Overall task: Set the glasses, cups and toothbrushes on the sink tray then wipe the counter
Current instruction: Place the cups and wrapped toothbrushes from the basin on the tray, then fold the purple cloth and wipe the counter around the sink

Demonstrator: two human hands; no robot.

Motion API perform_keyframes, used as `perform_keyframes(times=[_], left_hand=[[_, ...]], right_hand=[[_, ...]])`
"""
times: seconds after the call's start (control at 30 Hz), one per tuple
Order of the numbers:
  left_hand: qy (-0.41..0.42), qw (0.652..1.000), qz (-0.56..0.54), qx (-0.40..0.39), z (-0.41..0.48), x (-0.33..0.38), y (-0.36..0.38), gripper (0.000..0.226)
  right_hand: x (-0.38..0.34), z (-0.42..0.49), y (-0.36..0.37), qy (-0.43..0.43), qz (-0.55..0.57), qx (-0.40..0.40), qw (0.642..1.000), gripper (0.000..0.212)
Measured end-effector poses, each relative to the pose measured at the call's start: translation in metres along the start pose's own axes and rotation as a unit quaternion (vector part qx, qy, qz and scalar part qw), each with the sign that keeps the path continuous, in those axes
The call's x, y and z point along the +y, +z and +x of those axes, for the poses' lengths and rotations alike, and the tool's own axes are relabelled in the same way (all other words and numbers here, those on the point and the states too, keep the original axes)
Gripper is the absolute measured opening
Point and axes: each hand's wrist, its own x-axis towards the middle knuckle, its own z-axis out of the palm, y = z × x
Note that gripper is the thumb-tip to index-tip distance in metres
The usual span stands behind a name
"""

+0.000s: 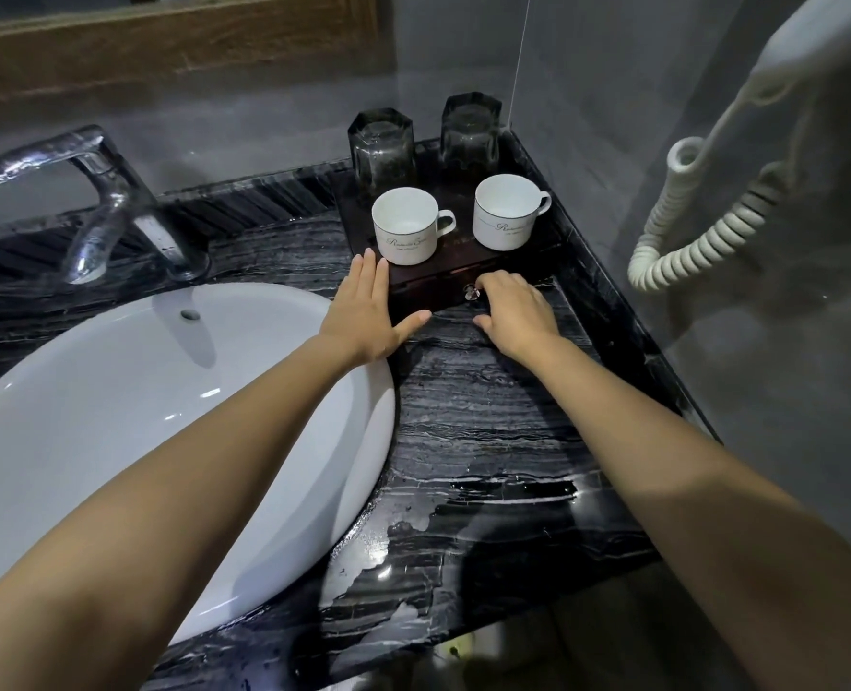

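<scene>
A dark wooden tray box point(443, 279) with a front drawer stands in the counter's back right corner. On it are two white cups point(406, 225) point(505, 211) upright in front and two dark glasses point(382, 147) point(471, 129) upside down behind. My left hand point(371, 311) lies flat with fingers apart against the tray's left front corner. My right hand point(513, 306) is curled at the small clear drawer knob point(472, 292), fingers pinching it. No toothbrushes are in view.
A white basin point(114, 416) fills the left, with a chrome tap point(99, 202) behind it. The black marble counter point(488, 466) has wet patches near its front edge. A coiled white cord point(687, 241) hangs on the right wall.
</scene>
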Motion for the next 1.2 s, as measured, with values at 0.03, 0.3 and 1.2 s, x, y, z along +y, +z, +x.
perform_keyframes(times=[0.03,0.3,1.2], left_hand=[[-0.001,1.0,0.003,0.001,0.0,0.0,-0.001,0.091],[0.008,0.999,0.001,0.034,-0.023,-0.011,-0.006,0.078],[-0.075,0.979,-0.075,-0.173,-0.368,-0.208,-0.091,0.039]], right_hand=[[-0.001,-0.001,0.0,0.001,-0.005,-0.008,1.0,0.047],[-0.013,-0.021,-0.01,0.043,-0.003,-0.12,0.992,0.071],[-0.364,-0.191,-0.01,-0.071,-0.142,-0.47,0.868,0.068]])
